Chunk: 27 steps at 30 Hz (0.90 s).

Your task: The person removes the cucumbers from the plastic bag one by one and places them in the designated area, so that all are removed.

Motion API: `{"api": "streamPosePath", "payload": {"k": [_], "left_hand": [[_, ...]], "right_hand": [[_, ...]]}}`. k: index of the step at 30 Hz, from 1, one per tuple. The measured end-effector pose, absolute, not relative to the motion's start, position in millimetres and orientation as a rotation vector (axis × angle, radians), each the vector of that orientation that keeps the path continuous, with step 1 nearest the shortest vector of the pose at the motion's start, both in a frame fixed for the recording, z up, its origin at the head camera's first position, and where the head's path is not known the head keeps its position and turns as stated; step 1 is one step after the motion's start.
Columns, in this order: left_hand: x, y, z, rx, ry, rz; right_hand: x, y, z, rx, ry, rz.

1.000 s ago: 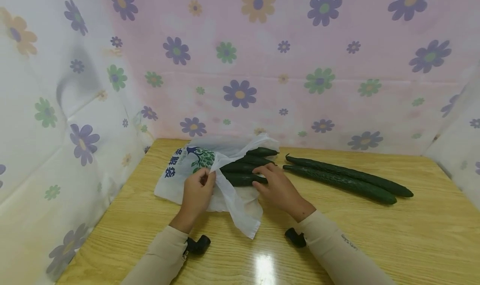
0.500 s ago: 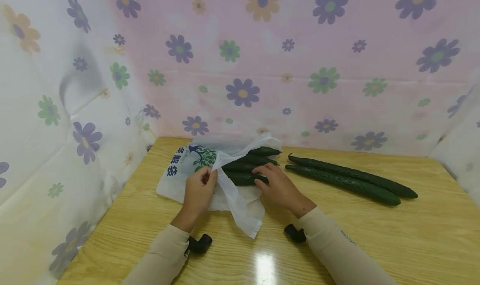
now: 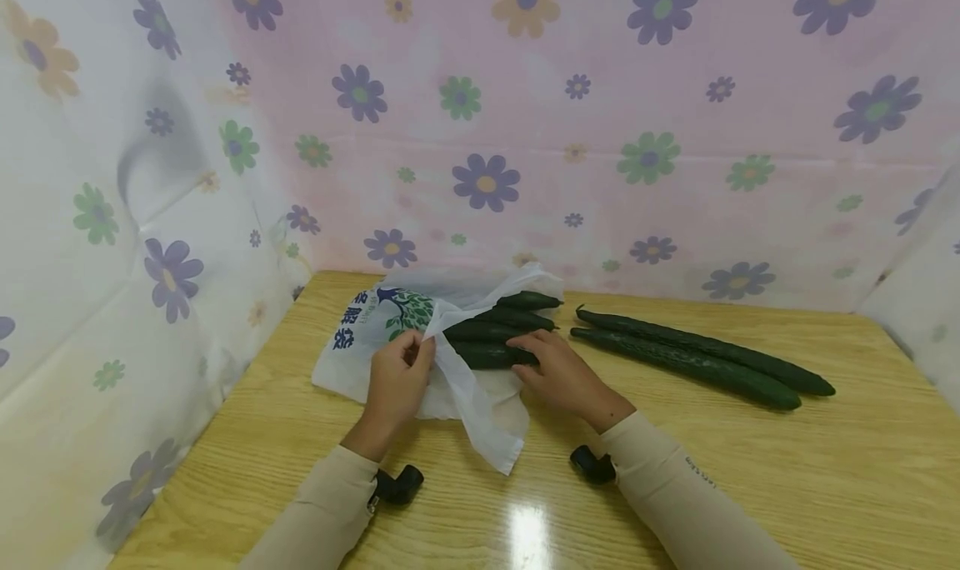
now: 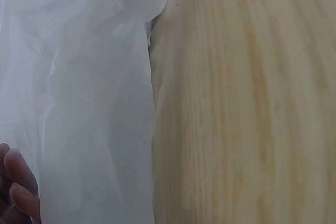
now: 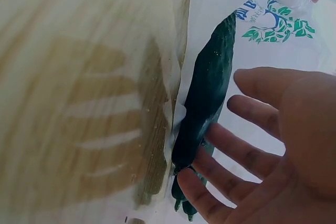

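Observation:
A white plastic bag [image 3: 341, 372] printed with a blue and green tree and blue characters lies on its side. Several dark green cucumbers [image 3: 480, 356] stick out of its mouth toward the right. My left hand [image 3: 396, 380] pinches the bag's upper edge between thumb and fingers. At the exposed ends of the cucumbers is my right hand [image 3: 564, 380], its fingertips against the nearest one. In the right wrist view that hand's fingers [image 5: 247, 150] are spread and fairly straight beside the cucumber [image 5: 207, 90]. The bag hides the cucumbers' other ends.
Two long cucumbers [image 3: 686, 362] lie side by side on the wooden table [image 3: 750, 487], to the right of the bag. A flowered cloth [image 3: 525, 137] hangs behind the table and along its sides. Black wrist devices [image 3: 401, 485] sit under both forearms.
My right hand has shifted very slightly right, its fingers a bit looser at the nearest cucumber's end. My left hand keeps its place on the bag. The view has tilted slightly.

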<state>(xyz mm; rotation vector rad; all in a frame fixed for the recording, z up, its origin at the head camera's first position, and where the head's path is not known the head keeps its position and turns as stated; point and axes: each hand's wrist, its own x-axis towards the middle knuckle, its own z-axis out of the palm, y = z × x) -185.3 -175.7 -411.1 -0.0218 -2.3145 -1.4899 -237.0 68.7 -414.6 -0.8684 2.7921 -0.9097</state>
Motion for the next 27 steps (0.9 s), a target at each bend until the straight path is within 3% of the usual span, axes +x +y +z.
{"api": "streamPosePath", "payload": {"k": [27], "left_hand": [[-186.2, -176.5, -411.8, -0.008, -2.325, -1.502]], "right_hand": [[-239.2, 68.6, -422.1, -0.937, 2.806, -0.708]]}}
